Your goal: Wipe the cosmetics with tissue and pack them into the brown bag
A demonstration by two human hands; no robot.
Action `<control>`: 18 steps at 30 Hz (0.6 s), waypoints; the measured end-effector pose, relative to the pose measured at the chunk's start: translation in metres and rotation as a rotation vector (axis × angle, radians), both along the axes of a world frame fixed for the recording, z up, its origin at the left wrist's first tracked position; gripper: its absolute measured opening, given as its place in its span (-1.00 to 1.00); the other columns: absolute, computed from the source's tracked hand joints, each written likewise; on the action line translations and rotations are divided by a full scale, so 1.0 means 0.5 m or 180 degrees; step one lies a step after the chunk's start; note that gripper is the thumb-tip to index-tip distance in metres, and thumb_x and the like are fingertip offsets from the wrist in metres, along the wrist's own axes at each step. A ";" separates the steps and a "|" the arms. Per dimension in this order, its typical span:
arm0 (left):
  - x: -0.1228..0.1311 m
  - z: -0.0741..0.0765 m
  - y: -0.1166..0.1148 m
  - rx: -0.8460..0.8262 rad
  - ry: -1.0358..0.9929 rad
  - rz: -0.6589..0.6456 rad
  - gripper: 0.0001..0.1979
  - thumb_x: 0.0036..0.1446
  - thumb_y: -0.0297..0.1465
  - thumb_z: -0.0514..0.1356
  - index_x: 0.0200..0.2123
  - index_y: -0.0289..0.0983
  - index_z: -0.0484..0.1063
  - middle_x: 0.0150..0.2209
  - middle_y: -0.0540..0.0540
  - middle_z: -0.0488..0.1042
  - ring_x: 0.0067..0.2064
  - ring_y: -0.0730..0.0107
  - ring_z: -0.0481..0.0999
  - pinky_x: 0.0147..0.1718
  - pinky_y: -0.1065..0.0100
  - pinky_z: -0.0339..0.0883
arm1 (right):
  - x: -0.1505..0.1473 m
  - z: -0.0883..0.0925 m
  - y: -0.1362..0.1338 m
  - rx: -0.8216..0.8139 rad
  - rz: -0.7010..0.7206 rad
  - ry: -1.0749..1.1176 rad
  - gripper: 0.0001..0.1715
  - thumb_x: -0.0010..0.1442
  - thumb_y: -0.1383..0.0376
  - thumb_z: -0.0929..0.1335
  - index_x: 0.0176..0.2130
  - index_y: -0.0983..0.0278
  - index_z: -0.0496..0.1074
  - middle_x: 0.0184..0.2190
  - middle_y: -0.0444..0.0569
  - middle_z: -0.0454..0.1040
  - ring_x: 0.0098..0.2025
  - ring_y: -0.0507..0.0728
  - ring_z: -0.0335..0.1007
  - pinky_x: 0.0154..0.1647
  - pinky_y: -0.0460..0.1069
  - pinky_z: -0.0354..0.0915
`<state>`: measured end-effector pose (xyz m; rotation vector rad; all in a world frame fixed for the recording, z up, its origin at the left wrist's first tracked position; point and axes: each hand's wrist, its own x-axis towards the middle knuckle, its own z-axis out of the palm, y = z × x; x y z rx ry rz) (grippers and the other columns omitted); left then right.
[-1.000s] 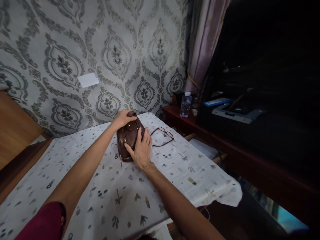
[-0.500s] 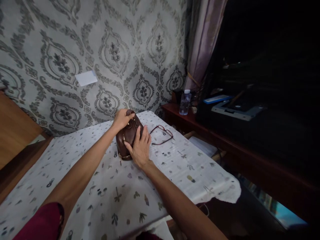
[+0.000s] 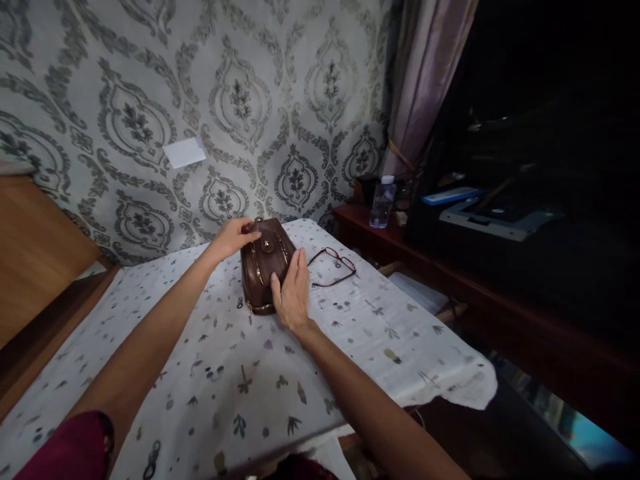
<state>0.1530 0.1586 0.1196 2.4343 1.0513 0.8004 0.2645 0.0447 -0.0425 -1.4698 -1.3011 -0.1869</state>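
Note:
A dark brown leather handbag (image 3: 265,263) with gold zips and a round clasp lies on the patterned white cloth. At its upper left edge, my left hand (image 3: 233,238) grips it, thumb over the top; the other fingers are partly hidden. Along the bag's lower right side rests my right hand (image 3: 293,293), thumb on the front and fingers stretched along the edge. Just right of that hand, red-framed glasses (image 3: 334,268) lie unfolded on the cloth.
The table (image 3: 200,373) meets a patterned wall bearing a white card (image 3: 184,153). A clear bottle (image 3: 383,202) stands on a dark red ledge at right, near a dark screen (image 3: 550,133). A wooden panel (image 3: 40,253) rises at left.
My left hand has shifted left across the bag, uncovering its clasp and upper front. My right hand has slid towards the bag's right edge. The view has turned slightly left.

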 end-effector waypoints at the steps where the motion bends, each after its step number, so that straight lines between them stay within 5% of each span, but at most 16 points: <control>1: -0.010 -0.003 0.002 0.0035 0.0042 0.0091 -0.78 -0.02 -0.27 0.25 -0.54 -0.27 0.34 -0.58 0.09 0.26 -0.47 0.43 0.23 -0.43 0.37 0.04 | 0.001 -0.002 0.001 0.0027 0.0034 0.0088 -0.13 0.41 0.06 0.10 0.45 0.43 -0.35 0.45 0.37 -0.17 0.48 0.36 -0.24 0.39 0.34 -0.02; 9: -0.032 -0.021 0.000 0.0116 -0.0030 0.0369 -0.76 0.03 -0.29 0.21 -0.59 -0.25 0.30 -0.62 0.09 0.25 -0.49 0.42 0.24 -0.46 0.37 0.00 | 0.007 -0.018 0.007 -0.0104 0.0196 0.0588 0.10 0.32 -0.13 0.19 0.44 0.47 -0.37 0.44 0.41 -0.15 0.47 0.40 -0.19 0.40 0.37 -0.06; 18: -0.026 -0.026 -0.002 -0.0024 -0.0026 0.0167 -0.71 0.12 -0.22 0.12 -0.54 -0.26 0.38 -0.54 -0.01 0.43 -0.40 0.32 0.41 -0.39 0.36 0.24 | 0.008 -0.022 0.013 -0.0082 0.0186 0.0554 0.09 0.32 -0.14 0.18 0.44 0.46 -0.36 0.42 0.40 -0.09 0.46 0.39 -0.13 0.39 0.36 -0.02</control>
